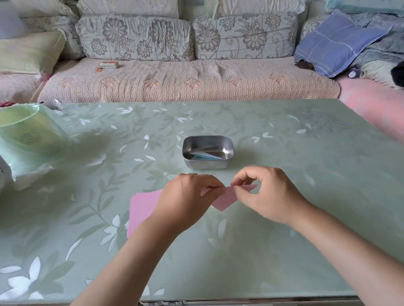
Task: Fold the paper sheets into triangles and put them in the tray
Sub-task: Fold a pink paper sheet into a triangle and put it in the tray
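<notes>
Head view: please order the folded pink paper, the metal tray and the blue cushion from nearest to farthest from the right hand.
1. folded pink paper: pinched in the right hand itself.
2. metal tray: on the table, just beyond the paper.
3. blue cushion: on the sofa, far right.

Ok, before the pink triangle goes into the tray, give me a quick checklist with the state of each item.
1. Grip: left hand and right hand both pinch the folded pink sheet along its top edge. Ok.
2. Fold finished: a triangle tip shows below and at the right, but the left part is hidden by the left hand. Cannot tell.
3. Path to the tray: it stands just beyond the hands with nothing between. Ok.
4. Room in the tray: one light blue folded paper lies inside and part of the floor is bare. Ok.
5. Spare pink sheets: flat on the table, partly under the left wrist. Ok.
</notes>
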Demonstrator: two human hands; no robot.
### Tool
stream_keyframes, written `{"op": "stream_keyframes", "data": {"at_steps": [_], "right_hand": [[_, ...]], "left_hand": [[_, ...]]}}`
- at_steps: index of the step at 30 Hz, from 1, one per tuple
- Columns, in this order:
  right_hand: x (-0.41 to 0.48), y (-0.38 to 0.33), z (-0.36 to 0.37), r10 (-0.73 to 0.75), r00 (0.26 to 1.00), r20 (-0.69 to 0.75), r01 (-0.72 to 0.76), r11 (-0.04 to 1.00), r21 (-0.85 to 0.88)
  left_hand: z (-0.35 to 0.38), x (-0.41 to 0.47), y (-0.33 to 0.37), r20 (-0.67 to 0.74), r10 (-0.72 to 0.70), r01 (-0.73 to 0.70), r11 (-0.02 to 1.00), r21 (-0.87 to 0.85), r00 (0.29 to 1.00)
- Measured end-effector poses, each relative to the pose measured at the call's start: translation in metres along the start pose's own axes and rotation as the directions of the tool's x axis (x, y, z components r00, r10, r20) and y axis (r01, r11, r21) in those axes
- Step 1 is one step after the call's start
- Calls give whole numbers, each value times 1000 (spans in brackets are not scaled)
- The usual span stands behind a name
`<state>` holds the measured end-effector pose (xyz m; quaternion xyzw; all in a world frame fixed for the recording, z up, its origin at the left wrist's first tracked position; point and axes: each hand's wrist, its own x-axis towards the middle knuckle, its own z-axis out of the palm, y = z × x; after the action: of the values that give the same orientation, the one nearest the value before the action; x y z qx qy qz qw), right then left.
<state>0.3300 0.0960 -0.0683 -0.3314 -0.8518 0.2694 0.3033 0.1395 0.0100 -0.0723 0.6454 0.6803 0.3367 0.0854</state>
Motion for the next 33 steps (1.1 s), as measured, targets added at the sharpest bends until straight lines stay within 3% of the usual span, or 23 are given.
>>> {"op": "stream_keyframes", "data": {"at_steps": [4, 10, 17, 29, 33], "right_hand": [[2, -9, 4, -67, 998, -14, 67, 998, 21], [3, -14, 10, -129, 990, -56, 122, 987, -106], [8, -4, 8, -97, 992, -81, 91, 992, -83], [10, 12, -5, 17, 991, -136, -31, 995, -96], [8, 3, 0, -41, 997, -67, 41, 999, -6]], "left_hand": [[0, -1, 1, -3, 4, -4, 1000, -13, 1000], [-3, 0, 3, 24, -2, 3, 999, -42, 1000], [-10, 5, -3, 56, -43, 45, 998, -50, 998], [-30, 7, -17, -5, -106, 106, 994, 41, 994], [-27, 4, -12, 7, -83, 83, 996, 28, 997]]}}
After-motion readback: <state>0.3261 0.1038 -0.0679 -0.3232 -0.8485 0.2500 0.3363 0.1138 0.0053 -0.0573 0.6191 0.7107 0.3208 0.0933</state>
